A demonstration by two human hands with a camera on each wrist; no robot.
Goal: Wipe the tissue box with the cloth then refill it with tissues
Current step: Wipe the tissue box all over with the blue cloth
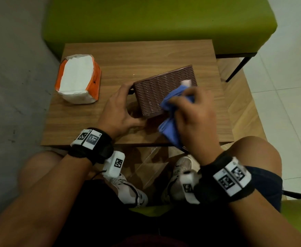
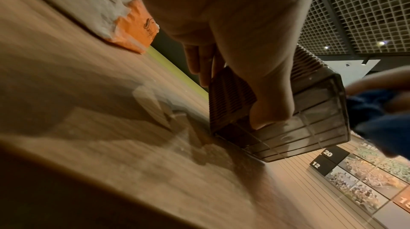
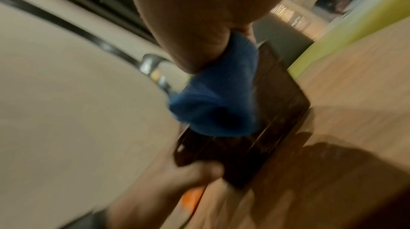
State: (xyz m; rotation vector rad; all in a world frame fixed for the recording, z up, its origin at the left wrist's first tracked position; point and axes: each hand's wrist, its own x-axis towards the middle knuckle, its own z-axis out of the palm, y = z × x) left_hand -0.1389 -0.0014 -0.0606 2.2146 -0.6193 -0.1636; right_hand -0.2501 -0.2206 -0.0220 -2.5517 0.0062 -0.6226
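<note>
Right hand (image 1: 194,114): clutches cloth (image 1: 171,111), rubbing box (image 1: 157,93). Left hand (image 1: 119,107): grips box end, tilted on table (image 1: 85,122). Wiping underway; tissues (image 1: 78,79) unloaded, refill pending.

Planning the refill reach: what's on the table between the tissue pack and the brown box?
Only bare table separates the tissue pack and the box, seen from the head view.
</note>
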